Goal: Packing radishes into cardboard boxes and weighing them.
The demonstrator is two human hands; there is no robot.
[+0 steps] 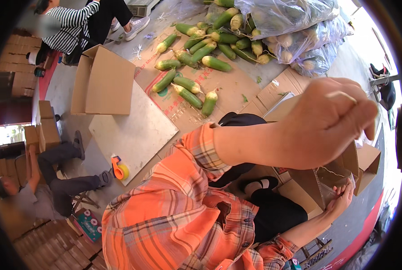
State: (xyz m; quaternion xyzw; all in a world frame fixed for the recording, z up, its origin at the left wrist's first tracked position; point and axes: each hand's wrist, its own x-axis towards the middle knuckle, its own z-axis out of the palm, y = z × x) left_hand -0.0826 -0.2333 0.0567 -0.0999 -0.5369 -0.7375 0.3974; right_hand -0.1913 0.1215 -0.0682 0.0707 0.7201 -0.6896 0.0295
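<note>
Fingers (361, 112) of left hand (327, 121): curled shut, pinched on a thin pale strand (340, 94); raised high, near the camera, right of centre. Fingers of right hand (340, 200): low at near right, laid against the clear bag (325, 192); actual grip on it impossible to tell.

Key relation: strand pinched above, open carton (347, 164) directly below the left hand and just far of the right hand; long axis of strand roughly up-and-down between the two, lower part only faintly visible at the carton mouth. Right hand nearer the carton, touching its liner; left hand well above it.

Remaining items, largest to smallest:
- Flattened cardboard sheets (230, 85) on the floor, centre to far.
- Clear sacks of husked cobs (295, 22), far right, heaped.
- Empty brown box (104, 83), far left, flaps up, tilted.
- Grey flat board (135, 130), left of centre, partly under that box.
- Loose green corn ears (187, 83), scattered on the cardboard, mostly lying slantwise.
- Two other persons, one in a striped top (70, 22) far left, one seated (52, 189) near left; hands of neither near the carton.
- Orange tape dispenser (119, 168), on the near corner of the board.
</note>
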